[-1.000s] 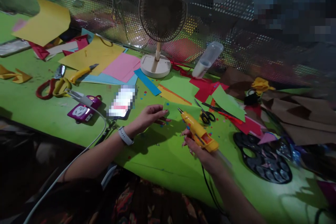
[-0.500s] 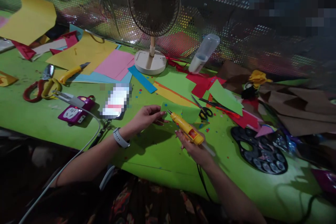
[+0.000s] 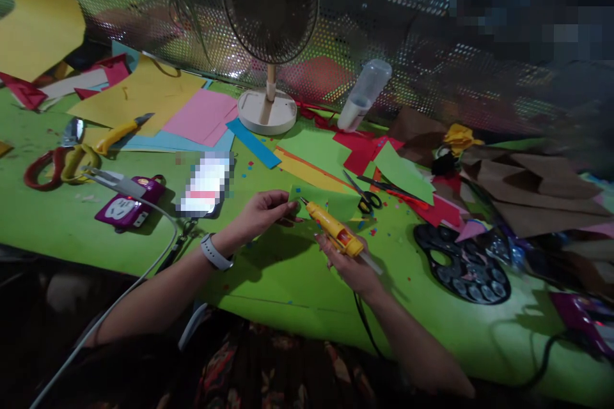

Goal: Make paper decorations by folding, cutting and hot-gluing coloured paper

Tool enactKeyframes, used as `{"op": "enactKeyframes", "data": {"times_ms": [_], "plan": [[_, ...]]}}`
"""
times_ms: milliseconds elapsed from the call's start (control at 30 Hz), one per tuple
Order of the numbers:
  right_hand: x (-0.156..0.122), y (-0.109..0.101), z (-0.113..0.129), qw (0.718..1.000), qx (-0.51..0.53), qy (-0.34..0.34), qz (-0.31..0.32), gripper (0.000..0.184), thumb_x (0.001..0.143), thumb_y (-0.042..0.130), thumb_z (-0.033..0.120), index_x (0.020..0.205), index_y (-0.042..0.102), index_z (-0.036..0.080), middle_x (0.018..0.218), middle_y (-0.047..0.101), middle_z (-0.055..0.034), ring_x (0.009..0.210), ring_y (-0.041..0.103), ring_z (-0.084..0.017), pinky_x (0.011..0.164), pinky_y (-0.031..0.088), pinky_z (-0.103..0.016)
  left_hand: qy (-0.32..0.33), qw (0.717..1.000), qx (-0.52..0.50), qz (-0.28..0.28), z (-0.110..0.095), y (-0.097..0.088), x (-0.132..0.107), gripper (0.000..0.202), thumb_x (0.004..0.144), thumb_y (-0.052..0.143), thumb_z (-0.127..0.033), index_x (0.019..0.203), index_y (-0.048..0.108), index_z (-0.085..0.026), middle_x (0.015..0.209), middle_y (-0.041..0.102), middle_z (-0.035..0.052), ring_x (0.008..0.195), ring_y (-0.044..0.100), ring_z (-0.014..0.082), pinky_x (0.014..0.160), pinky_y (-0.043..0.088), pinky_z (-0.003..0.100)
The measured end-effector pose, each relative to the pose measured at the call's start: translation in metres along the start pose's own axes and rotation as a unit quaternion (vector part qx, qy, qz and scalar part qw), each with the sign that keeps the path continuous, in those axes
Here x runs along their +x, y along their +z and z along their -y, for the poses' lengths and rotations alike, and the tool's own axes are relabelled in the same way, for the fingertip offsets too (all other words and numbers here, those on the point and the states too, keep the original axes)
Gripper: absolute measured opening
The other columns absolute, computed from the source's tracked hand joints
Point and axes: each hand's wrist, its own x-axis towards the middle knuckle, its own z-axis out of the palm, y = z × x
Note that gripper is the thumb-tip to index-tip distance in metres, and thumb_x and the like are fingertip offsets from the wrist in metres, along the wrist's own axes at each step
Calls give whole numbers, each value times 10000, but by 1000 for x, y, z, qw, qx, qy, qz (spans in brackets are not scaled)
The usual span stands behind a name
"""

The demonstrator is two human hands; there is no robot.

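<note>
My left hand, with a pale band on its wrist, has thumb and fingers pinched together at the left end of a light green paper piece. A small blue bit lies on that end of the paper. Wrapped around the handle of a yellow glue gun, my right hand points the nozzle up and left, close to the pinched paper end. Whether the nozzle touches the paper, I cannot tell. A translucent glue stick sticks out of the gun's rear. Black-handled scissors lie just right of the paper.
To the left are a phone, a purple power socket with a white cable, a cutter and larger scissors. A fan and a bottle stand behind. A black palette lies right, near brown paper.
The camera view has turned slightly, so the table things appear shifted left. Both hands keep nearly the same pose, with the glue gun's nozzle still near the green paper.
</note>
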Motion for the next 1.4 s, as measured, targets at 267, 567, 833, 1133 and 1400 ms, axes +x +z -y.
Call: {"op": "enactKeyframes", "data": {"times_ms": [267,567,833,1133,1400], "plan": [[1,-1,1,1000,7,-3,20,232,774,761,405,856,649,219,688,616,3,506,555,-135,437,516,-267,4,1000,18,-6,0,1,0,319,776,760,-455,826,648,-161,762,677,6,743,711,147,689,575,257],[3,-1,-8,999,-3,-39,6,222,772,765,394,824,648,212,656,580,18,480,504,-117,410,472,-254,6,1000,30,3,-3,1,0,283,799,739,-423,789,627,-163,736,674,-5,715,705,131,678,572,234],[2,-1,-7,999,-10,-41,1,232,791,750,398,784,617,208,623,535,29,459,472,-102,397,446,-241,17,1000,25,5,-2,1,0,270,799,741,-418,794,644,-166,740,677,-3,697,704,127,669,573,233],[3,-2,-13,999,-12,-44,9,244,793,745,418,775,614,214,616,526,29,459,455,-105,397,419,-246,20,1000,12,5,-1,2,1,287,774,765,-433,793,663,-166,738,683,3,683,705,132,662,579,236],[3,-2,-14,998,-10,-62,11,279,794,751,427,750,578,212,610,514,42,465,447,-94,400,376,-225,22,1000,16,6,0,0,1,223,801,744,-387,811,675,-175,754,693,10,693,709,129,665,577,237]]}}
